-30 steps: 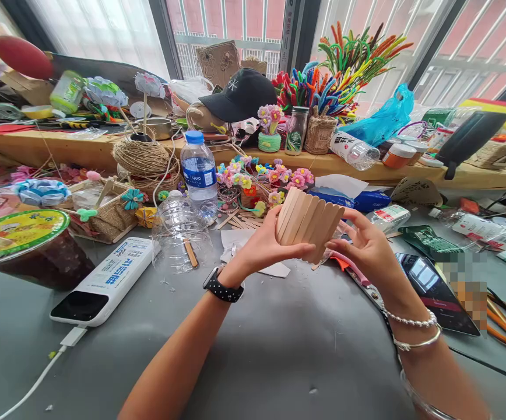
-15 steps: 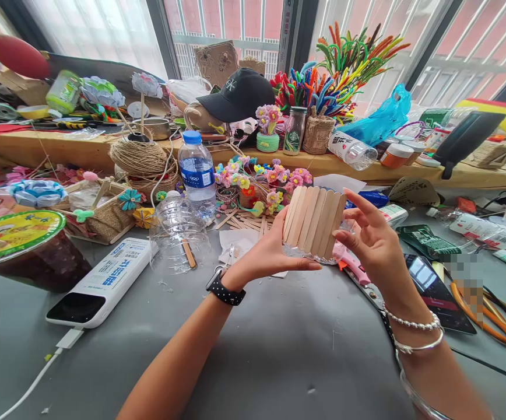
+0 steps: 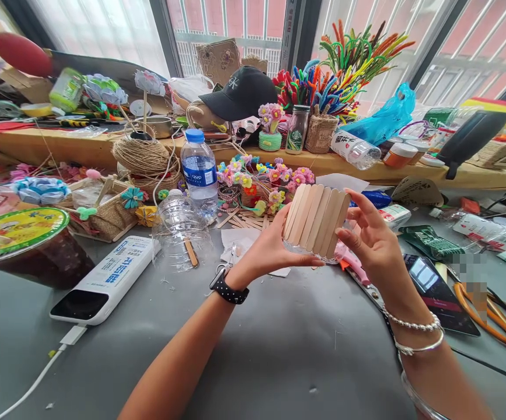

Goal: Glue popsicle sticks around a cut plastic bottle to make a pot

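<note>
At 1 o'clock I see the craft-stick panel (image 3: 316,220) now turned more face-on, easier to inspect; left hand (image 3: 267,251) and right hand (image 3: 375,245) fingers grip it.

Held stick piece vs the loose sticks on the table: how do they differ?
Pose: the stick piece is held up above the table; the loose sticks lie on it.
Layout: the stick piece has its sticks side by side in a row; the loose sticks are strewn at various angles.
Shared: pale wood colour.
</note>
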Demonstrator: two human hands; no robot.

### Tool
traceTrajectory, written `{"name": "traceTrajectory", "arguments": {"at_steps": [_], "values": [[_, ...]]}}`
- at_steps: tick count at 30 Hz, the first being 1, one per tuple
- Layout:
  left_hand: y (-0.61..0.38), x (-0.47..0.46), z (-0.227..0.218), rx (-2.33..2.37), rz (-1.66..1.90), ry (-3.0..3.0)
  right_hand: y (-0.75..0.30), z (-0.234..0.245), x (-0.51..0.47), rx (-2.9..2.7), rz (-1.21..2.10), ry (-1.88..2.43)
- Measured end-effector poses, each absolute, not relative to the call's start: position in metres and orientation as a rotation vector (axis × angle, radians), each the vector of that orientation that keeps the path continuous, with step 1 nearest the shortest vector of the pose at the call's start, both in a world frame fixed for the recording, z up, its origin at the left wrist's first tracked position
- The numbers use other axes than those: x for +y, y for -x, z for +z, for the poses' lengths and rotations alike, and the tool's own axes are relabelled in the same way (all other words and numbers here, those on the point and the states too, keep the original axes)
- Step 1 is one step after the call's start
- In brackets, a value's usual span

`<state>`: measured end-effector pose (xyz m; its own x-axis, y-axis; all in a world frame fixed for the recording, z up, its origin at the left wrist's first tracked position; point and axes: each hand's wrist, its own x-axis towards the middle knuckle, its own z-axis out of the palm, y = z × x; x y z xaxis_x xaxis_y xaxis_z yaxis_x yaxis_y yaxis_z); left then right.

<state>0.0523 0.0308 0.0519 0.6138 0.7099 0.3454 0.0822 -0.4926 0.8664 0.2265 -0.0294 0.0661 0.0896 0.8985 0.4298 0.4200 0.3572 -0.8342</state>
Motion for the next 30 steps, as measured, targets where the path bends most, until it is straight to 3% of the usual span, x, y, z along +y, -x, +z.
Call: {"name": "traceTrajectory", "arguments": {"at_steps": [30], "values": [[-0.0531,0.0299,0.0522,0.605,0.910,-2.000,-0.2330,0.0624,-0.0265,-1.581,0.538,1.130]]}}
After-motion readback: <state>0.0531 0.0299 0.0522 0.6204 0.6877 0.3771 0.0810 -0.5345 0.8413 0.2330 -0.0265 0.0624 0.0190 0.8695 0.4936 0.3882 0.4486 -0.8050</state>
